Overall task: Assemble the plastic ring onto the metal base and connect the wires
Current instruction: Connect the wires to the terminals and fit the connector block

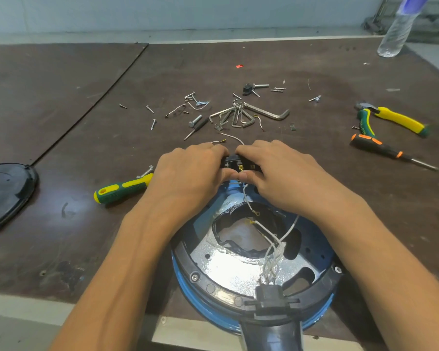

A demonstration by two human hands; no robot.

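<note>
The metal base point(228, 272), with the black plastic ring point(213, 287) on it, is sitting below both wrists, white wires point(274, 249) trailing across it. The left hand point(188, 173) and right hand point(284, 176) are pinching a black connector block point(234, 162) at its far rim.

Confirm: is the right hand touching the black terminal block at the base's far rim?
Touching. The head view shows the right hand with fingers curled over the black terminal block and thumb against its near side; no gap shows.
</note>
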